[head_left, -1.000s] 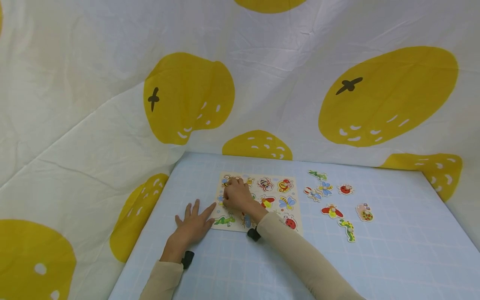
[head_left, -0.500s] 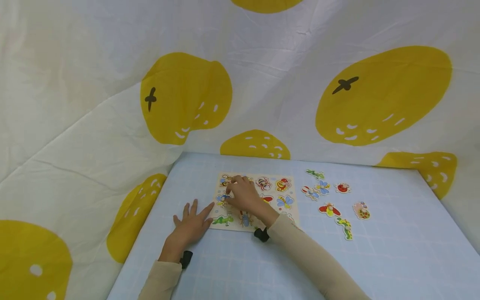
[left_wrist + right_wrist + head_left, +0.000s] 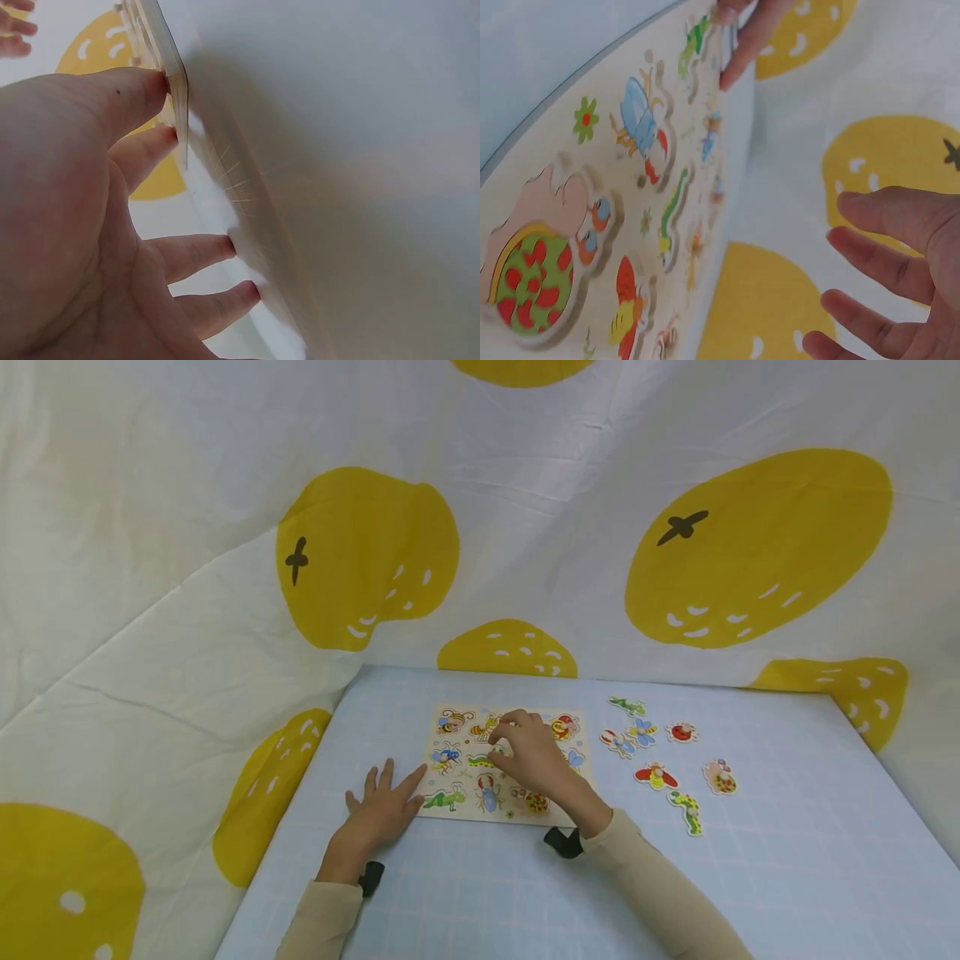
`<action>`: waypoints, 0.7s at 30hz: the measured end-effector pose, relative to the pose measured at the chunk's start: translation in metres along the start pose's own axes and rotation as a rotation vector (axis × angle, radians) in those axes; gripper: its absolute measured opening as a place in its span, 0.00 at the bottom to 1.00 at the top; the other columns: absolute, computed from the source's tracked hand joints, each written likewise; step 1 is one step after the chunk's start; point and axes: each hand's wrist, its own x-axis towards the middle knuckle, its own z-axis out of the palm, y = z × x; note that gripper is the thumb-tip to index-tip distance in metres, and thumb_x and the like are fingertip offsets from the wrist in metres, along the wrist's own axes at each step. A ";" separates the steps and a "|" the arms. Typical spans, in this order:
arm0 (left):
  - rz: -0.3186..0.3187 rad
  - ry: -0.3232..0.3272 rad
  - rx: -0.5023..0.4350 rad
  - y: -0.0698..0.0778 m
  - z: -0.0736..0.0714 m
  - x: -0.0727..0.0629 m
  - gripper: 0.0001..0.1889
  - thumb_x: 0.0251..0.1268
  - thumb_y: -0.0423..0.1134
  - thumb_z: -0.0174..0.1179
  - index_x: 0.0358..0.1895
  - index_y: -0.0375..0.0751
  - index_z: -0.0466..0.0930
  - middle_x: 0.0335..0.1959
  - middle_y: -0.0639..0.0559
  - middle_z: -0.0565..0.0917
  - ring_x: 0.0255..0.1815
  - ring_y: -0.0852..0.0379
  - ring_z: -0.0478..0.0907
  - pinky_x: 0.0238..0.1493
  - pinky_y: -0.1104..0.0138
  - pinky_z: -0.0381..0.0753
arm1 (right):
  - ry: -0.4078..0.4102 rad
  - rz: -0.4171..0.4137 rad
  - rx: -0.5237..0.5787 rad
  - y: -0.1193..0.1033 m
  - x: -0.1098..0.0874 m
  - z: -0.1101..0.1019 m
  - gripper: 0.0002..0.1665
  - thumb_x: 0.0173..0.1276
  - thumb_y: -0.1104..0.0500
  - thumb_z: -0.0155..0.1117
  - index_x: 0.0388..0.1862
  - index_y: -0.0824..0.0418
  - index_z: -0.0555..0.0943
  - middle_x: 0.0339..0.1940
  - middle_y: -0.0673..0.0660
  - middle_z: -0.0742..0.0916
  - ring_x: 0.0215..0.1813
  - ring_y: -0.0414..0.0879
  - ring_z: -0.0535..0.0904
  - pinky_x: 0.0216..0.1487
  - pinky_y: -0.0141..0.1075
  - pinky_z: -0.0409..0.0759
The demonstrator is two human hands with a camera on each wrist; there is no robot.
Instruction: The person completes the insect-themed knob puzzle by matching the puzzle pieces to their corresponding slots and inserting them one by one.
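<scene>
Puzzle board (image 3: pixel 469 808) has insect-printed recesses (image 3: pixel 636 112); loose pieces (image 3: pixel 656 777) lie nearby.

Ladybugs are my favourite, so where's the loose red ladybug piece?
In the head view, the ladybug piece lies right of the puzzle board, just right of the blue-winged insect piece, behind the pink snail piece.

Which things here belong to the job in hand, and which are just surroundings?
Job:
puzzle board
seven loose animal pieces
left hand touching the board's edge
right hand above it

Surroundings:
pale blue tablecloth
yellow-patterned backdrop
black wrist devices
</scene>
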 end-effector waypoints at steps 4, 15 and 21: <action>-0.002 0.003 -0.002 0.000 0.000 -0.001 0.31 0.77 0.52 0.53 0.79 0.60 0.58 0.79 0.30 0.45 0.77 0.25 0.36 0.62 0.23 0.37 | 0.040 -0.007 0.009 0.010 -0.009 -0.006 0.09 0.63 0.56 0.75 0.39 0.57 0.87 0.58 0.62 0.80 0.59 0.62 0.73 0.57 0.58 0.72; 0.001 0.006 -0.006 0.000 0.000 -0.001 0.30 0.77 0.52 0.52 0.79 0.60 0.59 0.79 0.30 0.45 0.77 0.25 0.36 0.61 0.22 0.37 | 0.121 0.035 -0.003 0.038 -0.031 -0.017 0.10 0.60 0.56 0.78 0.37 0.57 0.87 0.54 0.60 0.82 0.58 0.59 0.75 0.53 0.59 0.73; 0.003 0.007 -0.007 -0.002 0.002 0.000 0.30 0.77 0.51 0.52 0.79 0.59 0.58 0.79 0.30 0.45 0.77 0.25 0.36 0.61 0.22 0.36 | 0.124 0.088 0.015 0.052 -0.041 -0.027 0.09 0.63 0.57 0.75 0.39 0.60 0.87 0.57 0.63 0.82 0.59 0.61 0.73 0.56 0.58 0.72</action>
